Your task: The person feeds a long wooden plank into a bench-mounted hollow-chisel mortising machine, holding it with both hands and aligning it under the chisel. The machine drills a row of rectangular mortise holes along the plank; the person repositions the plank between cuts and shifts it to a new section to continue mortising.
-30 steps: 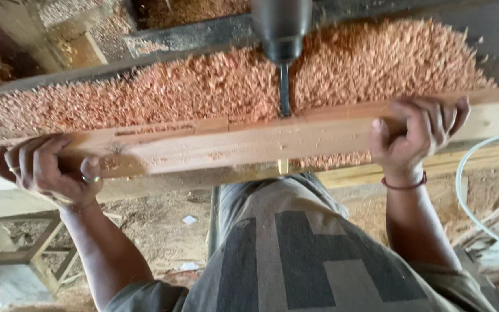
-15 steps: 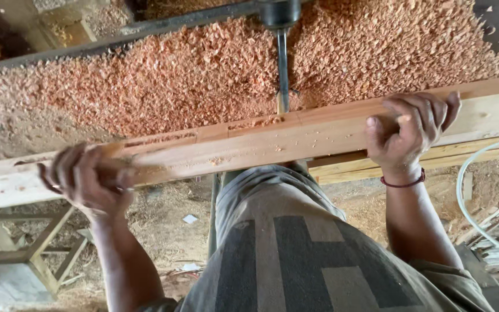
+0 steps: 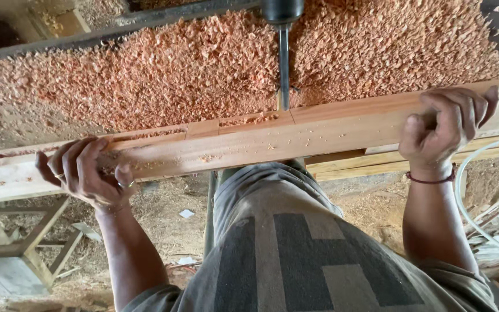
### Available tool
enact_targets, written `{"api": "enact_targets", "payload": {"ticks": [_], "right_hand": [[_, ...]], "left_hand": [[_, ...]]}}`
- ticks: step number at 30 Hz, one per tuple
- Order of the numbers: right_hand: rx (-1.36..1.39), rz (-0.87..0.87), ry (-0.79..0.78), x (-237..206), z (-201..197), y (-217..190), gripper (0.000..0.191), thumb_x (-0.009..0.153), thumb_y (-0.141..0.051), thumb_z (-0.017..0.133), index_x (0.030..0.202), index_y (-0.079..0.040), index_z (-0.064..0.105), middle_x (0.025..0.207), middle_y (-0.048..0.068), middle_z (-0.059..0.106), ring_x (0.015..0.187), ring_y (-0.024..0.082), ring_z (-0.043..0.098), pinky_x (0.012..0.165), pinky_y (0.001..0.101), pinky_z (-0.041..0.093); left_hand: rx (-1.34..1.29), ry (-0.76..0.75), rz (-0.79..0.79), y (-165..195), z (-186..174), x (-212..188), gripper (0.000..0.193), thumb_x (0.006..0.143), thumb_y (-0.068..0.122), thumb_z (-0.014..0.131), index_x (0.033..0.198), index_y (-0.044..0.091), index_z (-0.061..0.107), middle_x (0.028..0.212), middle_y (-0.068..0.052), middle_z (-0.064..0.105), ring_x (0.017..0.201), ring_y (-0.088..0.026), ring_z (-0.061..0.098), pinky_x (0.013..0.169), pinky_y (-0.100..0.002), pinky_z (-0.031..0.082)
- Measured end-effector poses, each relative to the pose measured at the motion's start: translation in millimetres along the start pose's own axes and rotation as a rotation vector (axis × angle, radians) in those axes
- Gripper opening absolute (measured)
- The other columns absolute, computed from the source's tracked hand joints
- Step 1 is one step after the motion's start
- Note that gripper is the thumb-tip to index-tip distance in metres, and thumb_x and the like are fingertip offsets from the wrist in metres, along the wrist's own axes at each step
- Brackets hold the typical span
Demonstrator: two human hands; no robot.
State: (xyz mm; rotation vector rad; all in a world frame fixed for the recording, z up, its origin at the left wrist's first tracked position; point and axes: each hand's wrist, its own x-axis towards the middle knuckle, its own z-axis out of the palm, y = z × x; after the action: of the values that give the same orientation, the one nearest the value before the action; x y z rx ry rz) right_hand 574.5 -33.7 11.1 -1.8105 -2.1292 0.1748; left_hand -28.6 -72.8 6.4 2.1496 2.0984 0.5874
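- Long wooden beam [image 3: 272, 141] spans both grips, under the drill bit [image 3: 284, 66], shavings [image 3: 163, 69] beyond the fingers.
- Left hand [image 3: 85, 173] and right hand [image 3: 449, 124] wrapped closed around it.
- Likely heavy, stiff, dusty; hold wide apart.

Packages: none visible | Labels: none visible | Signs: none visible | Screens: none visible | View: head camera

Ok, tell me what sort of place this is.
Most likely a woodworking shop. A drill bit stands over a long wooden beam gripped by the left hand and right hand, with reddish wood shavings heaped behind and sawdust on the floor.
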Motion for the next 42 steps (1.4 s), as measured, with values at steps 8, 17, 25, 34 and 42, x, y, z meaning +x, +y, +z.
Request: {"api": "enact_targets", "payload": {"ticks": [8,17,25,34,42], "right_hand": [[0.039,0.013,0.006,-0.5,3.7,-3.0,0.043,0.11,-0.041,0.054,0.098,-0.004,0.073,0.102,0.014,0.077,0.11,0.032,0.07,0.125,0.0498,0.025],[0.044,0.0,0.053,3.2,8.9,1.0,0.043,0.108,-0.041,0.054,0.095,-0.005,0.073,0.096,0.013,0.077,0.106,0.031,0.071,0.125,0.0503,0.025],[0.037,0.004,0.036,7.5,5.5,-2.6,0.042,0.109,-0.041,0.056,0.097,-0.004,0.073,0.102,0.013,0.079,0.108,0.031,0.07,0.125,0.0477,0.027],[0.043,0.012,0.027,7.1,7.5,1.2,0.042,0.109,-0.041,0.055,0.095,-0.005,0.071,0.101,0.013,0.077,0.108,0.031,0.069,0.125,0.0476,0.027],[0.033,0.028,0.02,6.0,6.8,1.9,0.043,0.111,-0.042,0.054,0.096,-0.005,0.07,0.103,0.012,0.077,0.109,0.03,0.07,0.126,0.0476,0.026]], "left_hand": [[-0.006,0.012,0.004,-8.4,2.3,2.7,0.067,0.109,0.071,0.04,0.1,0.014,0.075,0.102,-0.005,0.074,0.106,-0.028,0.068,0.12,-0.059,0.027],[-0.021,0.064,0.027,-13.7,9.5,5.2,0.067,0.11,0.071,0.036,0.099,0.017,0.074,0.098,-0.003,0.076,0.1,-0.025,0.071,0.119,-0.056,0.028],[-0.033,0.062,0.03,-12.7,8.9,7.7,0.066,0.11,0.07,0.038,0.1,0.016,0.075,0.1,-0.003,0.076,0.103,-0.025,0.068,0.119,-0.055,0.029],[-0.015,0.054,0.029,-12.6,9.9,7.5,0.066,0.111,0.07,0.038,0.101,0.016,0.075,0.1,-0.003,0.077,0.104,-0.025,0.069,0.119,-0.056,0.027],[-0.011,0.042,0.022,-11.5,9.3,8.3,0.067,0.111,0.07,0.038,0.102,0.016,0.075,0.1,-0.004,0.076,0.106,-0.027,0.069,0.121,-0.056,0.028]]}}
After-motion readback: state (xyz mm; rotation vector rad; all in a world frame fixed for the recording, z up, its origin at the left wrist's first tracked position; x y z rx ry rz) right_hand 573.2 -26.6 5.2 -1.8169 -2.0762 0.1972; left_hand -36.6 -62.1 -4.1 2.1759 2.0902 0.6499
